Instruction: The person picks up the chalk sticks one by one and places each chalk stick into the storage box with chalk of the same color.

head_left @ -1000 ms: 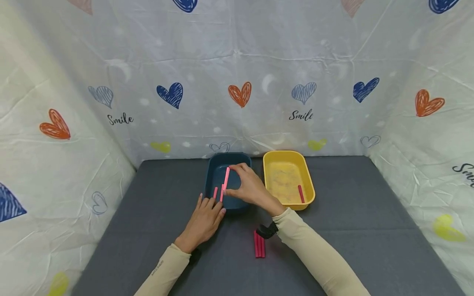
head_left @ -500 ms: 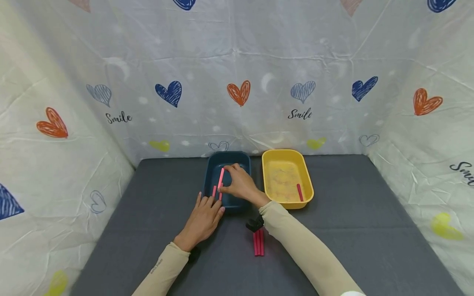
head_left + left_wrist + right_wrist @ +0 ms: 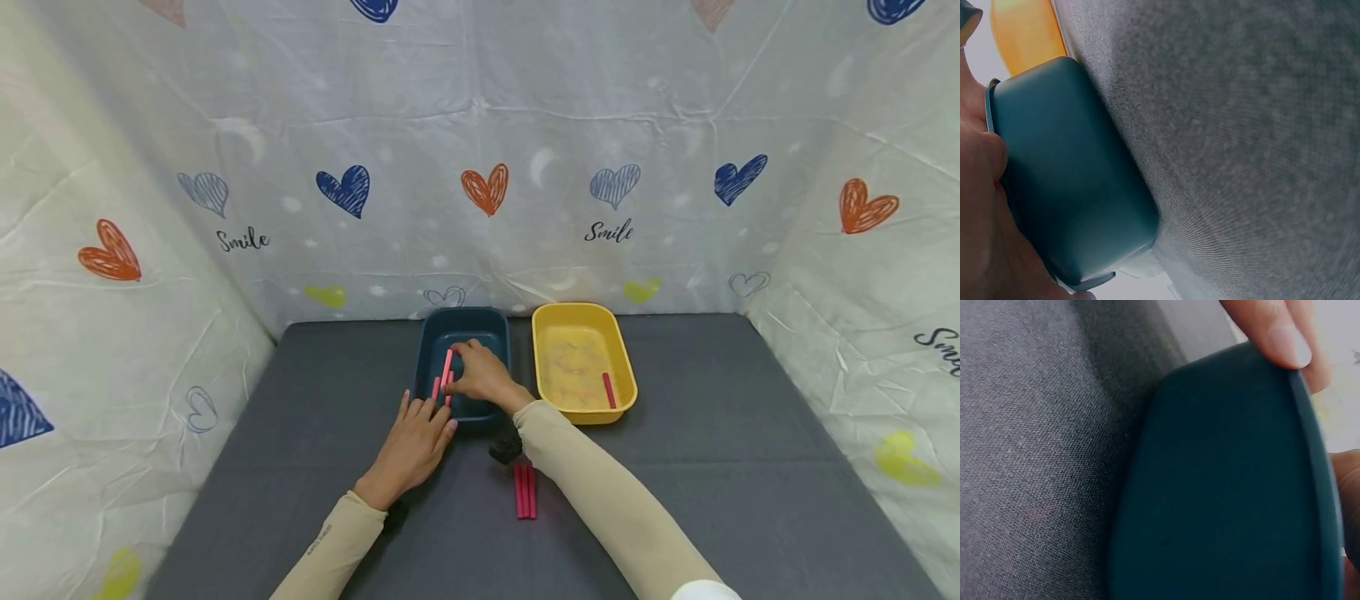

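Left hand [image 3: 411, 447]: fingers extended, resting at near rim of blue tray [image 3: 468, 325]. Just beyond fingertips, two pink sticks [image 3: 435, 387] inside tray, though overlap with fingers makes count uncertain. Right hand [image 3: 483, 375]: thumb and finger pinching another pink stick [image 3: 447, 367] over same tray; placing looks nearly done, release not yet made. Nearer than right hand, on table [image 3: 712, 417]: row of red sticks [image 3: 525, 493], judged left to place. Right of right hand: yellow tray [image 3: 570, 358], one red stick [image 3: 609, 390] already inside.
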A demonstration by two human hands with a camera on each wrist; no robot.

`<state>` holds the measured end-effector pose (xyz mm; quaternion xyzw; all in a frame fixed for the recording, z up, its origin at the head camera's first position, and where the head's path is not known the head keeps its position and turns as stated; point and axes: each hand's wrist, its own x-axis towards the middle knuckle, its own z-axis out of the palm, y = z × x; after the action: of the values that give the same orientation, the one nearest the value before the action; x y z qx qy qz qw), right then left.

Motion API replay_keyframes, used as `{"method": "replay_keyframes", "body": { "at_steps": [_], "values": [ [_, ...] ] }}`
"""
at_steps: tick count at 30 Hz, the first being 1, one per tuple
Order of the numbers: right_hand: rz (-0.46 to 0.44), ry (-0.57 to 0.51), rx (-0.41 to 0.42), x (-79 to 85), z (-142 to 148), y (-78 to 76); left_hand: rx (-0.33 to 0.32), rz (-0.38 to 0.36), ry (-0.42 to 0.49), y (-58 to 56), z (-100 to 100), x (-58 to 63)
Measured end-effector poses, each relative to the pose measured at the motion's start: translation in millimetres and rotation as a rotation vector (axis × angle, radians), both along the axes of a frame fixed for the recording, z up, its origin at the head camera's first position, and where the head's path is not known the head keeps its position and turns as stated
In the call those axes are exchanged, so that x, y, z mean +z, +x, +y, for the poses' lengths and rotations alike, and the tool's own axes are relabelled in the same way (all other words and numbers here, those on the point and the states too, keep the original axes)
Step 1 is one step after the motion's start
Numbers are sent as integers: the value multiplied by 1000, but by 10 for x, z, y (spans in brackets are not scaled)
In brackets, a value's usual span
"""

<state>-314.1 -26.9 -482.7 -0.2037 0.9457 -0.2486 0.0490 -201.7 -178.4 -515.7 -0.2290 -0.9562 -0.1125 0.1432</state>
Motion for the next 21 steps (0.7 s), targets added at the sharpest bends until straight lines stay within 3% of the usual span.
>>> {"method": "replay_keyframes", "body": {
  "at_steps": [21],
  "values": [
    [-51, 147, -1, -137, -132, -61, 0, 36, -14, -8, -5, -24]
  ]
}}
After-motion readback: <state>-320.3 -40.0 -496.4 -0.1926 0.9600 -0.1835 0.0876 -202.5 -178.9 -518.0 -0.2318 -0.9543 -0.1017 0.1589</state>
